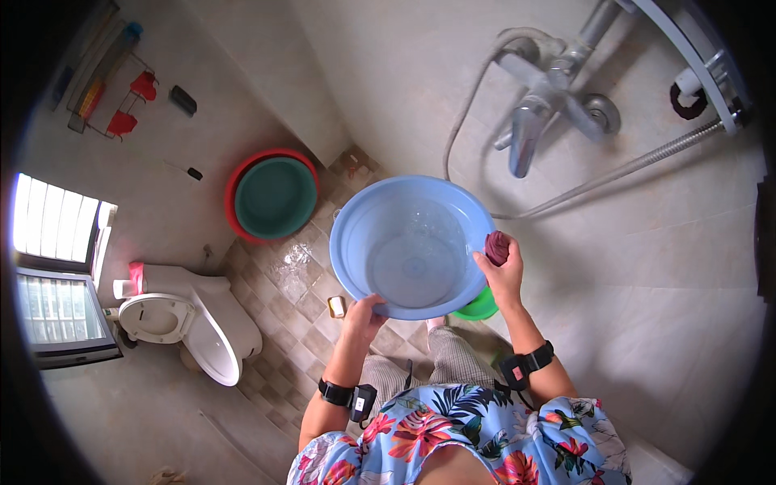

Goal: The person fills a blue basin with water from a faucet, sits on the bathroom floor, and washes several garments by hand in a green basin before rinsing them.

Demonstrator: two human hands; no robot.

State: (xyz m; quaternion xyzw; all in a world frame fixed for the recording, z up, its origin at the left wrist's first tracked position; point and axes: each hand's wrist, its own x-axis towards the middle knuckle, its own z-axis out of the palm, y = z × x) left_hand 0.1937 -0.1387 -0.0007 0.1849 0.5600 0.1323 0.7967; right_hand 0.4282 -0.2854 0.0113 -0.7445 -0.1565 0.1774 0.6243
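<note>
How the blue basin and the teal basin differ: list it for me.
The blue basin is light blue; the teal basin is a darker blue-green.
The left hand and right hand hold the blue basin, while the teal basin sits untouched inside a red basin.
Both are round and open-topped.

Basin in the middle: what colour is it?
The basin is light blue; it shows best in the head view.

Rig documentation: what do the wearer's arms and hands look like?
Left hand and right hand: no gloves. Each forearm wears a black strap with a black box: pale label on the left, reddish label on the right. Light-blue floral short sleeves.
</note>
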